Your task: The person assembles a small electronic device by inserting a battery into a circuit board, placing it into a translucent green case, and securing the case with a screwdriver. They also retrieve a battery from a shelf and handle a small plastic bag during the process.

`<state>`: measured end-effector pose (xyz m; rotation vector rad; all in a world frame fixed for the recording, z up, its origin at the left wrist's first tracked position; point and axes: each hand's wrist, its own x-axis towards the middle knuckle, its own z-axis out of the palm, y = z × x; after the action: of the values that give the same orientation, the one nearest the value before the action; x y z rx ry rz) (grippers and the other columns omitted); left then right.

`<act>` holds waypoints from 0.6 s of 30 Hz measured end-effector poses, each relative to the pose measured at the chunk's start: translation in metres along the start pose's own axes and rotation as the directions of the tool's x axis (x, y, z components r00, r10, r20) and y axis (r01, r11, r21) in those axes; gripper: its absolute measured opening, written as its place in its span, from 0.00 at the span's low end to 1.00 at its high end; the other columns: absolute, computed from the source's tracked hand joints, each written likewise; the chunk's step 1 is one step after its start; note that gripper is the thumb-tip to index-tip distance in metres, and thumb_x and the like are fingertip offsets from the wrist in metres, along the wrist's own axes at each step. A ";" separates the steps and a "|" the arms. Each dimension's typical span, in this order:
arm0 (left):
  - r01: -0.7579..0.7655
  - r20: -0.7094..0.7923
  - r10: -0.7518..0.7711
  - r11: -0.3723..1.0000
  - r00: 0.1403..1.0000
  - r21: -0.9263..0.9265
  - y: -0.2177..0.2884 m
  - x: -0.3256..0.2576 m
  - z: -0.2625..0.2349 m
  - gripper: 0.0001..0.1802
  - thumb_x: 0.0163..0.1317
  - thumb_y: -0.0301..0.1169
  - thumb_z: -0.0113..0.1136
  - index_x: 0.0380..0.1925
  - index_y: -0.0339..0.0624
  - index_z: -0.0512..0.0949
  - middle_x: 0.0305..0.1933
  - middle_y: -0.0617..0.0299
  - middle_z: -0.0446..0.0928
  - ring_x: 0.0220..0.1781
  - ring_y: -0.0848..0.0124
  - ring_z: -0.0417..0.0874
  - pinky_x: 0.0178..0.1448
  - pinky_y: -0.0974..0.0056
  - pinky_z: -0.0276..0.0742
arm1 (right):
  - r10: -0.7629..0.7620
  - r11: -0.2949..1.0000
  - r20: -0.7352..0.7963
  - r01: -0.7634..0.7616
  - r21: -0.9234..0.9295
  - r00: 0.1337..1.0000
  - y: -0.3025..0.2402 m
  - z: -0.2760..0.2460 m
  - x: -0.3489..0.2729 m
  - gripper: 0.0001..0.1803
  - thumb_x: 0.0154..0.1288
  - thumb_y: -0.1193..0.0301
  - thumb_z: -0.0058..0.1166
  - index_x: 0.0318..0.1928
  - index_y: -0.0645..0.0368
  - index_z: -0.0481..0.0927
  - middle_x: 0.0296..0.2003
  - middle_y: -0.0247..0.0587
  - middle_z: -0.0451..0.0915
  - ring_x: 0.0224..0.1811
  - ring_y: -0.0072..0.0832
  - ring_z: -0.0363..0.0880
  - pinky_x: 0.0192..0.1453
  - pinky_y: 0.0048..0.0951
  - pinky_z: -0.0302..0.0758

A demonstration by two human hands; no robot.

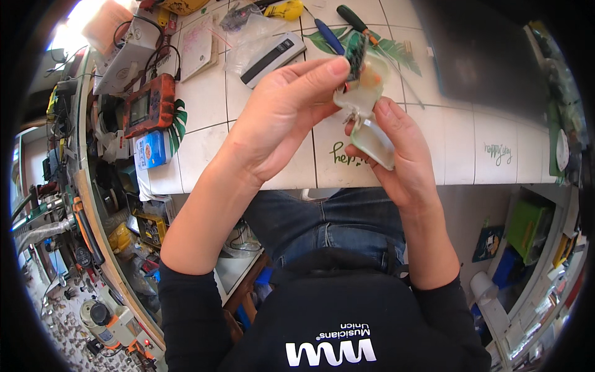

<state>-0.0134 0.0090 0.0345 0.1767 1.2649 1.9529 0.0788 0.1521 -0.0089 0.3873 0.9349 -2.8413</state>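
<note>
Both my hands are raised over the white tiled table, close together. Between the thumb and fingers of my left hand (273, 118) is a small green circuit board (356, 56), held on edge and tilted. Right beside it is the upper part of a pale translucent plastic case (365, 93). My right hand (406, 142) grips this case, its thumb at the side. A lower whitish shell piece (375, 146) with a greenish edge lies against the right fingers. Small metal bits show where the two pieces meet; how they are joined is unclear.
On the table (260, 155) lie a grey-white box with a black stripe (273, 59), a blue-handled tool (329, 36) and a green-handled screwdriver (356, 23). At the left are a red-framed device (149, 105) and a blue box (152, 150). A dark panel (489, 56) covers the far right.
</note>
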 end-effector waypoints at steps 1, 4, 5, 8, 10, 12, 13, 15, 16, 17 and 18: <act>-0.018 0.037 0.018 1.000 0.999 0.001 -0.001 0.002 -0.002 0.20 0.67 0.39 0.50 0.53 0.38 0.72 0.53 0.59 0.76 0.55 0.70 0.74 0.62 0.60 0.67 | -0.011 0.999 -0.038 0.009 -0.035 0.999 -0.002 0.002 -0.002 0.19 0.70 0.63 0.44 0.53 0.65 0.69 0.45 0.43 0.76 0.47 0.30 0.77 0.45 0.34 0.80; -0.066 -0.051 0.059 0.986 0.997 -0.153 -0.005 -0.001 -0.004 0.17 0.65 0.38 0.54 0.48 0.37 0.74 0.47 0.58 0.77 0.50 0.70 0.77 0.58 0.60 0.71 | -0.052 0.994 -0.120 0.041 -0.098 0.991 -0.004 0.008 -0.012 0.25 0.72 0.61 0.36 0.61 0.66 0.62 0.55 0.49 0.70 0.53 0.38 0.74 0.50 0.36 0.79; -0.082 -0.083 0.065 0.972 0.994 -0.219 -0.007 -0.001 -0.004 0.17 0.64 0.37 0.56 0.45 0.36 0.75 0.45 0.58 0.78 0.48 0.70 0.78 0.57 0.61 0.72 | -0.067 0.994 -0.127 0.056 -0.091 0.990 -0.004 0.006 -0.015 0.26 0.73 0.61 0.34 0.63 0.66 0.60 0.56 0.50 0.68 0.54 0.40 0.73 0.51 0.37 0.78; -0.134 -0.122 0.105 0.957 0.987 -0.258 -0.014 -0.005 -0.004 0.17 0.65 0.37 0.55 0.46 0.36 0.74 0.46 0.58 0.78 0.49 0.69 0.78 0.58 0.58 0.72 | -0.080 0.996 -0.123 0.076 -0.036 0.989 -0.005 -0.002 -0.022 0.25 0.73 0.63 0.34 0.63 0.67 0.59 0.58 0.50 0.67 0.56 0.40 0.73 0.54 0.43 0.77; -0.156 -0.137 0.119 0.940 0.983 -0.304 -0.019 -0.006 -0.004 0.17 0.65 0.37 0.54 0.47 0.36 0.74 0.47 0.58 0.77 0.50 0.69 0.77 0.59 0.57 0.72 | -0.080 0.997 -0.111 0.078 -0.023 0.991 -0.006 -0.005 -0.024 0.24 0.72 0.64 0.34 0.63 0.67 0.60 0.58 0.49 0.67 0.56 0.38 0.72 0.55 0.45 0.76; -0.175 -0.157 0.128 0.926 0.979 -0.334 -0.022 -0.008 -0.004 0.17 0.65 0.37 0.54 0.47 0.37 0.74 0.47 0.59 0.77 0.51 0.69 0.77 0.60 0.56 0.71 | -0.082 0.996 -0.099 0.078 -0.044 0.992 -0.006 -0.006 -0.025 0.25 0.72 0.64 0.33 0.63 0.67 0.59 0.59 0.49 0.66 0.57 0.39 0.72 0.54 0.44 0.77; -0.187 -0.169 0.136 0.921 0.976 -0.342 -0.022 -0.009 -0.002 0.17 0.65 0.37 0.54 0.47 0.37 0.74 0.48 0.59 0.77 0.51 0.69 0.77 0.61 0.56 0.70 | -0.081 0.996 -0.097 0.076 -0.050 0.992 -0.007 -0.006 -0.026 0.25 0.71 0.66 0.36 0.63 0.66 0.59 0.59 0.49 0.66 0.56 0.38 0.72 0.54 0.42 0.78; -0.205 -0.195 0.144 0.916 0.970 -0.345 -0.024 -0.013 0.000 0.17 0.65 0.37 0.55 0.47 0.37 0.74 0.48 0.59 0.77 0.51 0.69 0.76 0.62 0.56 0.69 | -0.077 0.995 -0.093 0.071 -0.064 0.993 -0.009 -0.006 -0.027 0.25 0.69 0.68 0.40 0.63 0.66 0.60 0.59 0.48 0.66 0.55 0.36 0.73 0.52 0.39 0.79; -0.214 -0.216 0.147 0.918 0.965 -0.333 -0.025 -0.016 -0.001 0.16 0.65 0.37 0.55 0.47 0.37 0.74 0.49 0.59 0.77 0.52 0.69 0.76 0.62 0.56 0.69 | -0.087 0.985 -0.109 0.069 -0.158 0.990 -0.010 -0.003 -0.026 0.25 0.67 0.71 0.43 0.62 0.66 0.60 0.58 0.48 0.66 0.54 0.35 0.74 0.51 0.36 0.79; -0.224 -0.238 0.151 0.920 0.960 -0.323 -0.026 -0.020 -0.001 0.16 0.64 0.36 0.55 0.47 0.37 0.74 0.49 0.59 0.77 0.52 0.69 0.76 0.63 0.57 0.68 | -0.099 0.966 -0.123 0.066 -0.252 0.987 -0.010 0.001 -0.026 0.26 0.65 0.73 0.47 0.62 0.66 0.61 0.57 0.47 0.67 0.52 0.33 0.74 0.50 0.33 0.79; -0.233 -0.266 0.147 0.916 0.953 -0.327 -0.030 -0.024 0.000 0.17 0.64 0.36 0.56 0.48 0.37 0.74 0.50 0.59 0.77 0.52 0.70 0.76 0.63 0.57 0.68 | -0.112 0.937 -0.134 0.060 -0.345 0.985 -0.010 0.004 -0.026 0.27 0.63 0.76 0.50 0.61 0.66 0.61 0.57 0.47 0.67 0.51 0.31 0.74 0.49 0.30 0.80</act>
<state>0.0193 -0.0018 0.0166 -0.1239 1.0445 2.3948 0.1010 0.1588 0.0067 0.5368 1.4770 -2.6766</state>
